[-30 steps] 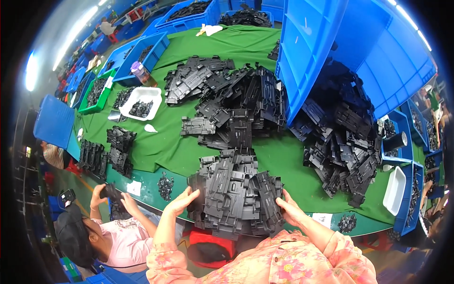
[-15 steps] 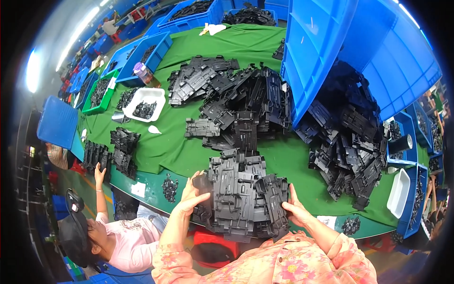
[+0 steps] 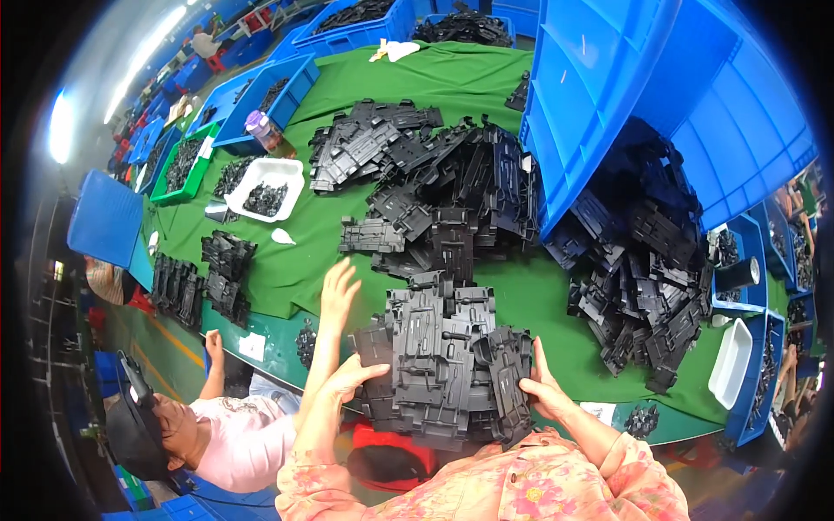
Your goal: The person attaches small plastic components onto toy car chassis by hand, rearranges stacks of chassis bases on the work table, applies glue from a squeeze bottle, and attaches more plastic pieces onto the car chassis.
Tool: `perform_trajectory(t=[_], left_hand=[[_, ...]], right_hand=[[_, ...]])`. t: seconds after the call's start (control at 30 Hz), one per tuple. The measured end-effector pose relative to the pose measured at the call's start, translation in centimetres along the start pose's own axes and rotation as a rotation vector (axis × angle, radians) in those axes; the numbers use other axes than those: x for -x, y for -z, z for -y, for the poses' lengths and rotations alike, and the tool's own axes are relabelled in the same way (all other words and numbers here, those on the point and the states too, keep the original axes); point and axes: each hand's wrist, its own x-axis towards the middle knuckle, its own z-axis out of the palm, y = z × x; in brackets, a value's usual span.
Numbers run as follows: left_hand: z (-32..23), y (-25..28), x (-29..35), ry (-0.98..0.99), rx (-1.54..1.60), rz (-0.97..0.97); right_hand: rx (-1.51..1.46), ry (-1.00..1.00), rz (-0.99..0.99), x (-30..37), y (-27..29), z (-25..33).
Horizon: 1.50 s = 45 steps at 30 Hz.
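Black stack [image 3: 436,369] of overlapping parts.
Left hand [image 3: 351,380] and right hand [image 3: 545,388] clamp it at nine and three o'clock; pile [image 3: 408,208] at twelve, tipped bin [image 3: 584,95] at one.

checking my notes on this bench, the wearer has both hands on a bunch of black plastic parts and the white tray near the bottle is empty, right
Not quite: the white tray near the bottle is not empty; it holds small black pieces, as the head view shows. The left hand and right hand are both on the black plastic parts.
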Motion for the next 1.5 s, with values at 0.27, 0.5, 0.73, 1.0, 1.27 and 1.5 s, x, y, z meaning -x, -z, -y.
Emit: perform_trajectory(t=[0.27, 0.5, 0.73, 1.0, 1.27, 1.5], left_hand=[[1.3, 0.1, -0.4, 0.044, 0.082, 0.112], [2.7, 0.5, -1.2, 0.036, 0.009, 0.132], [0.5, -0.9, 2.1, 0.047, -0.01, 0.052], [-4.5, -0.4, 4.9, -0.023, -0.024, 0.066], [-11.6, 2.3, 6.3, -0.198, -0.153, 0.011], [-21.5, 8.0, 3.4, -0.396, -0.198, 0.101]], right_hand=[[-0.036, 0.006, 0.065, -0.6, 1.2, -0.7], [0.036, 0.033, 0.032, 0.1, 2.1, -1.5], [0.054, 0.061, 0.058, 1.4, 1.2, -0.5], [-0.002, 0.099, 0.115, 1.6, -3.1, 2.6], [0.045, 0.188, 0.134, -1.1, -7.9, 6.5], [-0.044, 0.339, 0.243, -8.2, -13.3, 11.7]])
